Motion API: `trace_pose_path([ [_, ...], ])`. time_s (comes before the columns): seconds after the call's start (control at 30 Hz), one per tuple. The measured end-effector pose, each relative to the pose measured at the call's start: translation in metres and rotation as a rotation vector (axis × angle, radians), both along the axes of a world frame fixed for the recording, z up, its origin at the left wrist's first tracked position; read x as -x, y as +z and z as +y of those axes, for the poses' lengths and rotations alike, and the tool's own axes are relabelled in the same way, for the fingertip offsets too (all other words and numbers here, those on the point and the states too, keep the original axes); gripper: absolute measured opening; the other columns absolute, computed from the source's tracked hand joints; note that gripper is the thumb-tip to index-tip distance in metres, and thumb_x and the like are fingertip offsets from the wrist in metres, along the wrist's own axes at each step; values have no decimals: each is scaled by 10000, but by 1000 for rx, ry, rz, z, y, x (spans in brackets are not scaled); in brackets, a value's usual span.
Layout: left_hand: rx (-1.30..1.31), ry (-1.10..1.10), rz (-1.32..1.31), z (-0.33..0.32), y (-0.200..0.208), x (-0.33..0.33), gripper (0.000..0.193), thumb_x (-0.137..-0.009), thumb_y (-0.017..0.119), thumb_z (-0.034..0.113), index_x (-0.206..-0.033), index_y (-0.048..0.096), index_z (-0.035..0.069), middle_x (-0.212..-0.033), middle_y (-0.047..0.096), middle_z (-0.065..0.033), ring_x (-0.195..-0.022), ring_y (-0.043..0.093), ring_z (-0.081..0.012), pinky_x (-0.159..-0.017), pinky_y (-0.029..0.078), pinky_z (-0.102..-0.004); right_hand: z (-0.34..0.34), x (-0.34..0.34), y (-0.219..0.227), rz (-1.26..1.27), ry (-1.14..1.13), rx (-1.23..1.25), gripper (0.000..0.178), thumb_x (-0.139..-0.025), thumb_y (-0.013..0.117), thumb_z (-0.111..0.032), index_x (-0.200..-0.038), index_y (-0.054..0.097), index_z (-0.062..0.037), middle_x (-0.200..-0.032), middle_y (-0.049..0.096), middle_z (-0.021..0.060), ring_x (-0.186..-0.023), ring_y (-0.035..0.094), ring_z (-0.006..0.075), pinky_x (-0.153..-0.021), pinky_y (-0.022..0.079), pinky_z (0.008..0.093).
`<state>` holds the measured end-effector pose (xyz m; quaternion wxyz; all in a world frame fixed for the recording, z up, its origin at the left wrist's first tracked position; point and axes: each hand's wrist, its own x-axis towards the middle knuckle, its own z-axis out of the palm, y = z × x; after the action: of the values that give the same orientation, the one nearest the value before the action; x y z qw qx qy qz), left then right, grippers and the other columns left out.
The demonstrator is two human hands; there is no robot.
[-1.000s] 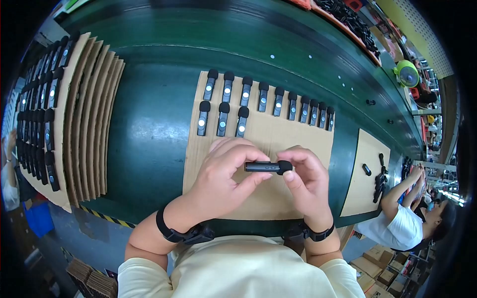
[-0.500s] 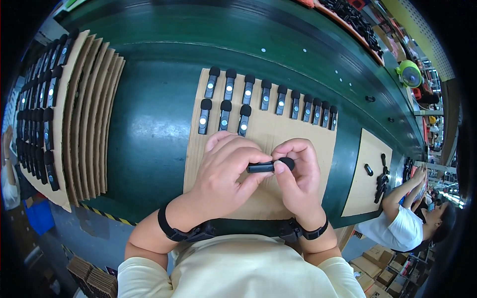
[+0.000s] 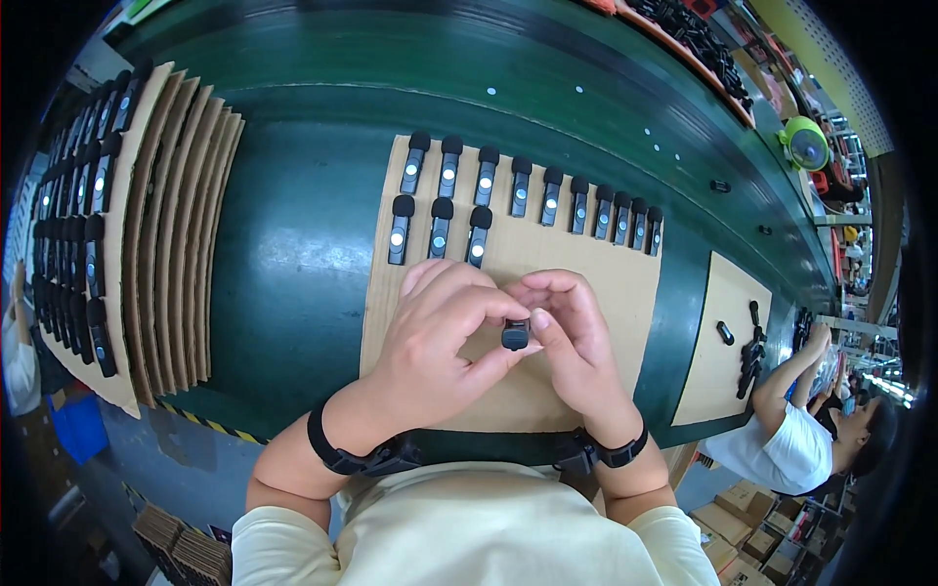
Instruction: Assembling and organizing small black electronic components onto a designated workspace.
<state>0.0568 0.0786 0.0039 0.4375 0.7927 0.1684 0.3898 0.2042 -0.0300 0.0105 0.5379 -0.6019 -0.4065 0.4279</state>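
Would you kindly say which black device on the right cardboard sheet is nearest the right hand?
The lone device left of the cluster; others lie farther from the right hand.

Left hand (image 3: 435, 327) and right hand (image 3: 578, 342) close together
Left thumb (image 3: 500, 361) and index finger (image 3: 491, 302) pinch; right thumb (image 3: 553, 337) points toward them, other fingers (image 3: 562, 283) curled; left forearm (image 3: 288, 464) and right forearm (image 3: 630, 481) angle inward.

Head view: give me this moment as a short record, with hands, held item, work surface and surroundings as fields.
Left hand: pinching a small black device
Right hand: thumb at the device's side; grip partly hidden
Device pose: end toward camera
Cardboard sheet: far row of ten devices, nearer row of three
Left: stacked cardboard
Right: second sheet with black pieces
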Motion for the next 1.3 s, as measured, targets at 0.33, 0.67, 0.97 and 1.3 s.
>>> trace_pose_path([
  [0.33,-233,123,199,0,-5,0,314,-665,790,88,-935,630,83,-894,604,-55,-843,574,-252,-818,396,-401,11,-13,9,-650,192,-274,282,-797,682,39,-1066,617,-13,-1118,597,155,-1008,610,264,-847,502,346],
  [0.67,-296,139,449,1,-8,2,371,-672,796,122,-1000,625,88,-1124,609,-59,-1016,552,-260,-890,389,-420,21,-22,-16,-1052,159,-228,295,-707,723,60,-972,629,-30,-1055,615,133,-920,622,323,-790,519,382],
  [0.97,-294,134,436,1,-8,1,362,-677,792,130,-997,627,93,-1131,606,-53,-1026,548,-254,-893,388,-420,28,-26,-29,-1121,138,-226,307,-708,730,30,-989,631,-45,-1085,611,132,-928,625,319,-784,510,399],
  [1.3,-280,113,358,1,-6,-1,304,-681,786,90,-942,630,92,-1091,615,-61,-973,563,-268,-883,392,-414,11,-79,8,-1039,27,-109,374,-755,708,41,-1105,603,-40,-1197,565,153,-981,620,259,-828,507,335],
])
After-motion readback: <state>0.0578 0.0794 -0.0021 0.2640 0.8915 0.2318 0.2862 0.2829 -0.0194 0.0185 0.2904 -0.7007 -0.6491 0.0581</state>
